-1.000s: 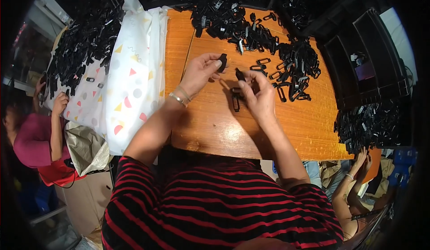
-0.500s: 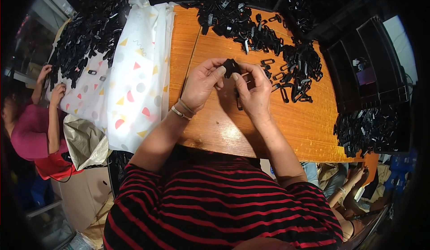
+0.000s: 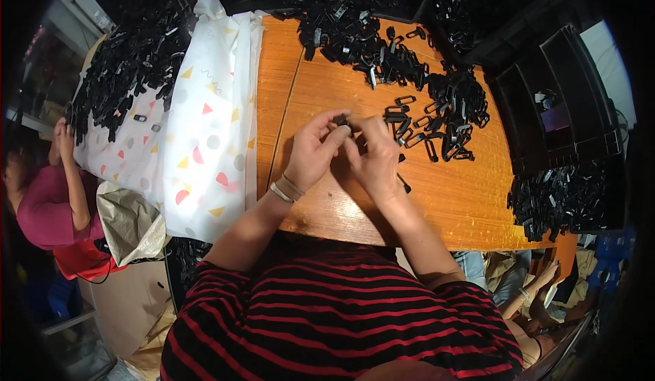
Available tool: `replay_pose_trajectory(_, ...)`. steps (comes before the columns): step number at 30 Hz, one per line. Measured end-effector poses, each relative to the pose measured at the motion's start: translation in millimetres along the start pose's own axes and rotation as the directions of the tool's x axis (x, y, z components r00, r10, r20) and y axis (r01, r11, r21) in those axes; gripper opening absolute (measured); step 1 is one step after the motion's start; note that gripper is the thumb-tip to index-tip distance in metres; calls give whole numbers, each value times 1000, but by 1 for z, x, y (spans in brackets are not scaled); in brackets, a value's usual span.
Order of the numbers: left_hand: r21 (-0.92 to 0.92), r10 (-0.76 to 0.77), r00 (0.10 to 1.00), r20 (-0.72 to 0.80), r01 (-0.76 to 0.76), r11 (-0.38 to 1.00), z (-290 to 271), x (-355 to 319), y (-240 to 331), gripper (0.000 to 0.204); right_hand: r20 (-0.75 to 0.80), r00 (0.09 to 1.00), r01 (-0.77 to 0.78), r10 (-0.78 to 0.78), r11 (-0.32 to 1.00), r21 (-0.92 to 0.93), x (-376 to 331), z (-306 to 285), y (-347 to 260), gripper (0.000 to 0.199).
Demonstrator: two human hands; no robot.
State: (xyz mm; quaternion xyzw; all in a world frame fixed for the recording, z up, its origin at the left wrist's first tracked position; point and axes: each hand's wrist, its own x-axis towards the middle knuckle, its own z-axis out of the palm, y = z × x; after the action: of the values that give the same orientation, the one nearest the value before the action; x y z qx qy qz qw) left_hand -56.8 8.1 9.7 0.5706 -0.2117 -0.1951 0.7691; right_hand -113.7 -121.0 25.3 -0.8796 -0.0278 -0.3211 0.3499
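Observation:
Above the wooden table, my left hand (image 3: 318,147) pinches a small black plastic part (image 3: 342,119) between thumb and fingers. My right hand (image 3: 375,154) meets it from the other side, its thumb and bent fingers closed at the same part and slightly blurred. The fingers cover much of the part, so its exact kind does not show. Just right of my right hand lie loose black oblong plastic frames (image 3: 405,100). A thin black piece (image 3: 404,184) lies on the table beside my right wrist.
A heap of black plastic pieces (image 3: 341,33) spreads over the table's (image 3: 327,210) far side. Patterned white sheeting (image 3: 205,142) covers the left, with another pile (image 3: 129,67) where a co-worker's hands (image 3: 63,138) are. Black bins (image 3: 559,101) stand at the right.
Both my hands have moved down and slightly left with the part, and my right fingers have shifted over it. The co-worker's hands have come closer together.

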Motion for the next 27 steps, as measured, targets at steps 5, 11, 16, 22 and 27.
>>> replay_pose_trajectory(5,112,91,996,-21,-88,990,0,2,-1,19,-19,994,-111,112,993,42,-5,10,-7,46)
replay_pose_trajectory(11,75,83,994,65,-88,993,-2,12,2,23,165,965,-240,202,936,256,-5,14,-6,40)
replay_pose_trajectory(16,261,-84,985,154,42,964,-18,55,-11,26,428,865,-345,261,930,130,21,1,32,34)
replay_pose_trajectory(22,862,293,956,-19,-133,489,-32,164,0,21,228,964,-87,135,974,-209,79,2,73,40)
replay_pose_trajectory(27,966,184,978,103,-142,215,-26,196,-20,33,214,949,-96,232,857,-507,99,31,111,31)
